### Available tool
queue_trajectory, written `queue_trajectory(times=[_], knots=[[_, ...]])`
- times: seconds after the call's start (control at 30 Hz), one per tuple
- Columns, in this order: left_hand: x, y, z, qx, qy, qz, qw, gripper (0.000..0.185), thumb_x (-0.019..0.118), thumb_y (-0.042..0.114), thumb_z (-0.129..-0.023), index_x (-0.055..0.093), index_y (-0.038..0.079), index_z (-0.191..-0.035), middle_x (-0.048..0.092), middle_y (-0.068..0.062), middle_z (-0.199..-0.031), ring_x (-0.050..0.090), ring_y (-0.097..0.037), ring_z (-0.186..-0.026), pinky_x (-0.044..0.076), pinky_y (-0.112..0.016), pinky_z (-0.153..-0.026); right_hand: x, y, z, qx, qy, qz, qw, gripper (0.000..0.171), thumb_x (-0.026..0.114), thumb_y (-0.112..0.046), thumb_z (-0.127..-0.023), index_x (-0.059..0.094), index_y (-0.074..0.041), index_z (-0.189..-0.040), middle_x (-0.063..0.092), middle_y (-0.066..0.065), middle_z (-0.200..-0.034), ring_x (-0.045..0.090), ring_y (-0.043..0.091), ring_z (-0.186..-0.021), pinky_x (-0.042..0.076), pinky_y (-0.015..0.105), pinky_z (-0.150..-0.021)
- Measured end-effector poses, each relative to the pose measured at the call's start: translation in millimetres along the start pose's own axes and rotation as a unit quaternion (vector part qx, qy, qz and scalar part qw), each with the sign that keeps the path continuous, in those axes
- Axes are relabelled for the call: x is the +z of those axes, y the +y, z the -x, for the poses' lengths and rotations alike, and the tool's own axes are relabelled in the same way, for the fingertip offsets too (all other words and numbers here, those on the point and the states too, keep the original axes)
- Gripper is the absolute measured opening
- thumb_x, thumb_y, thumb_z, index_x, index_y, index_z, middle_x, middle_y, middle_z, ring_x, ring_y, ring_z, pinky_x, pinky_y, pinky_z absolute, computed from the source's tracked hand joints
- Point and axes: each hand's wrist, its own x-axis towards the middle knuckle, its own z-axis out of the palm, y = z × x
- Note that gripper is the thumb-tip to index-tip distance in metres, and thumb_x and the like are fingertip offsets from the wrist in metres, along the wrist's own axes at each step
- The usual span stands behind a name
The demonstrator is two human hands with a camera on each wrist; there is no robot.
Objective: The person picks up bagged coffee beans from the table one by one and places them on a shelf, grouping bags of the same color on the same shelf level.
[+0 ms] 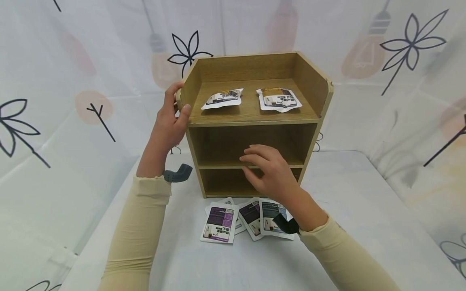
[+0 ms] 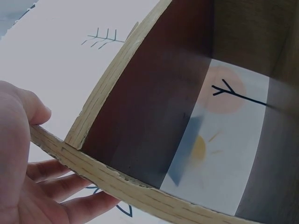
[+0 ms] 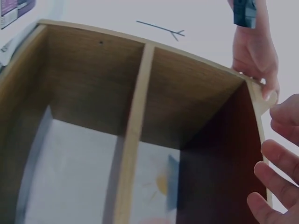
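From the head camera I see a wooden shelf unit [image 1: 255,121] standing on the white desk [image 1: 364,226]. My left hand [image 1: 171,121] grips the upper left edge of the unit, with the thumb on the front and the fingers behind the side panel. My right hand [image 1: 271,171] hovers in front of the middle compartment, fingers loosely bent, holding nothing. Two sachets [image 1: 222,99] lie on the top tray, and several more sachets [image 1: 220,222] lie on the desk just before the unit, under my right wrist.

In the left wrist view, the left hand [image 2: 23,168] clamps the chipped panel edge [image 2: 117,179] between thumb and fingers.

In the right wrist view, the fingers [image 3: 275,163] of the right hand are spread near the unit's front edge, not touching it as far as I can tell; the compartments look empty.

I think it is best to keep the left grip firm, so the unit does not slide.
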Motion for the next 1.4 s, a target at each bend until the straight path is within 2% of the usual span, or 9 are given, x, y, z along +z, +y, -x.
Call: queue_trajectory(times=[0.23,0.63,0.9,1.4], knots=[[-0.1,-0.6,0.4,-0.001,-0.001,0.003,1.0,0.05,0.035,0.037,-0.099,0.015,0.047,-0.144,0.036,-0.008,-0.151,0.043,-0.026,-0.137,0.045,-0.053,-0.101,3.6,5.5,14.2,0.003,-0.02,0.004,1.0,0.026,0.077,-0.015,-0.079,0.072,-0.009,-0.104,0.067,0.011,-0.112,0.06,0.029,-0.113,0.049,0.046,-0.098],[-0.8,-1.4,0.5,0.002,0.001,0.003,1.0,0.049,0.035,0.038,-0.099,0.015,0.048,-0.143,0.036,-0.008,-0.151,0.043,-0.025,-0.136,0.045,-0.052,-0.102,5.6,13.1,40.0,0.034,-0.059,0.021,0.997,0.03,0.078,-0.019,-0.079,0.071,-0.01,-0.107,0.067,0.009,-0.115,0.058,0.028,-0.116,0.048,0.047,-0.099],[-0.6,-0.8,-0.1,-0.001,0.001,-0.003,1.0,0.049,0.035,0.038,-0.1,0.014,0.049,-0.143,0.035,-0.007,-0.151,0.043,-0.025,-0.136,0.045,-0.051,-0.102,10.5,18.5,57.6,0.049,-0.083,0.021,0.995,0.029,0.077,-0.021,-0.08,0.072,-0.012,-0.107,0.066,0.008,-0.116,0.059,0.028,-0.112,0.048,0.047,-0.097],[0.8,-1.4,-1.1,-0.003,0.001,-0.006,1.0,0.05,0.035,0.039,-0.099,0.014,0.05,-0.143,0.034,-0.007,-0.152,0.042,-0.026,-0.137,0.045,-0.052,-0.102,13.9,26.6,86.3,0.104,-0.154,0.038,0.982,0.034,0.079,-0.025,-0.078,0.07,-0.016,-0.11,0.064,0.005,-0.117,0.059,0.026,-0.112,0.049,0.046,-0.096]])
